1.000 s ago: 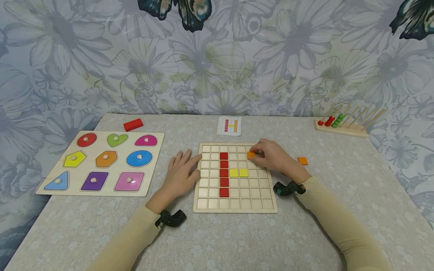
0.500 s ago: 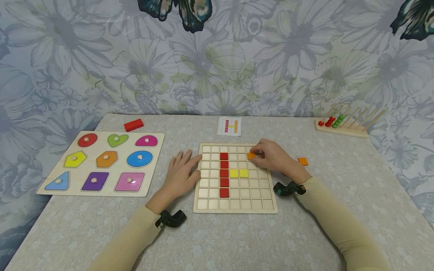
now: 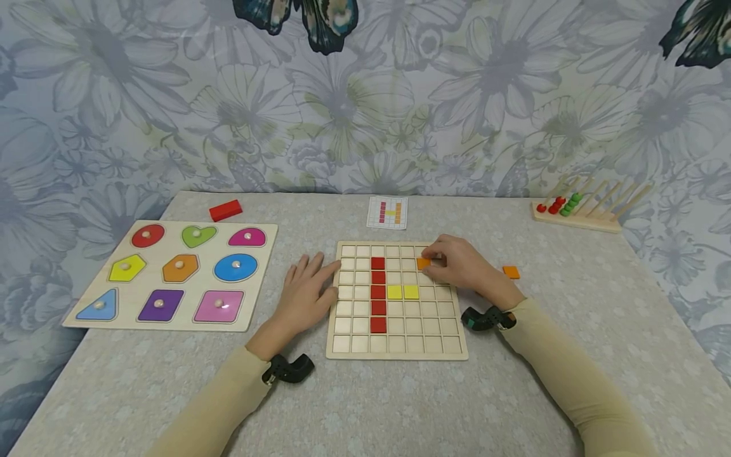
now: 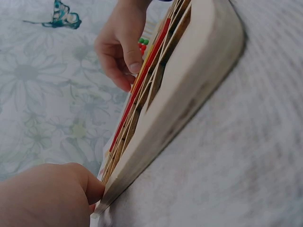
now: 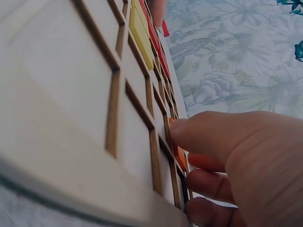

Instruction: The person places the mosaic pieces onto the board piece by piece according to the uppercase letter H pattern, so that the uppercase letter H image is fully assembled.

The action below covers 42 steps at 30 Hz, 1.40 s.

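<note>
The right hand (image 3: 461, 263) pinches an orange tile (image 3: 422, 263), likely light, stiff and best held by opposite edges, near the far right corner of the grid board (image 3: 414, 326), the left hand (image 3: 305, 289) spread at its left edge.

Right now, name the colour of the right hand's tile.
Orange; the tile shows best in the head view.

passable: board (image 3: 414, 344) front; left edge: left hand (image 3: 306, 291); far-right: right hand (image 3: 454, 262)
</note>
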Tool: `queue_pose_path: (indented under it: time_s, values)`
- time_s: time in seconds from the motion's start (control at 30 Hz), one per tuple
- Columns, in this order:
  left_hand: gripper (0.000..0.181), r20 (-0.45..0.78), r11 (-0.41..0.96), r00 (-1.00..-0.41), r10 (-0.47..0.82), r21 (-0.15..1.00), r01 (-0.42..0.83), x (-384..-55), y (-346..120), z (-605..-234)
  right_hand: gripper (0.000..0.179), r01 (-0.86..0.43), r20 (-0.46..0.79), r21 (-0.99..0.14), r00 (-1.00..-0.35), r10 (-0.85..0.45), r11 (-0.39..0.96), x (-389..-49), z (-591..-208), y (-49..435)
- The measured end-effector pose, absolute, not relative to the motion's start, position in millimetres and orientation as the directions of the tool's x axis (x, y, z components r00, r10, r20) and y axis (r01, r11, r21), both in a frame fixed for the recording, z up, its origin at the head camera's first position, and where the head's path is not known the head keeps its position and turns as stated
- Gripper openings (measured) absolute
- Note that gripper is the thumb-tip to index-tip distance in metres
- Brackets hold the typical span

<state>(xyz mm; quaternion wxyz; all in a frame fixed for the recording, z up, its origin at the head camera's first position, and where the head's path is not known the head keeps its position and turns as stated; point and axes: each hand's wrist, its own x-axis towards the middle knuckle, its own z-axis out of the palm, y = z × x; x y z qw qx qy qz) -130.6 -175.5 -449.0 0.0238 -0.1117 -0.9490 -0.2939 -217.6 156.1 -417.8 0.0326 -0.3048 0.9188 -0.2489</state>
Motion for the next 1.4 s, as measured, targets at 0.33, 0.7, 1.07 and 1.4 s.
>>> queue_pose_path:
  time_s: [0.33,0.7,1.07,1.4]
  values:
    - [0.054,0.112,0.801,-0.974,0.199,0.554,0.228,-129.0,-176.4,-448.4,0.031,-0.540,0.096,-0.447,-0.822,-0.562,0.713,-213.9,-410.1,169.7]
    - [0.055,0.116,0.804,-0.974,0.194,0.550,0.225,-128.9,-178.1,-451.3,0.031,-0.476,0.087,-0.421,-0.869,-0.488,0.772,-205.4,-403.8,220.6]
    - [0.055,0.113,0.804,-0.973,0.201,0.549,0.229,-129.4,-175.9,-449.7,0.029,-0.398,0.084,-0.398,-0.913,-0.399,0.826,-194.2,-411.4,270.4]
    - [0.055,0.124,0.800,-0.972,0.200,0.551,0.235,-130.3,-175.0,-450.2,0.024,-0.380,0.126,-0.385,-0.924,-0.360,0.841,-186.2,-417.9,293.5]
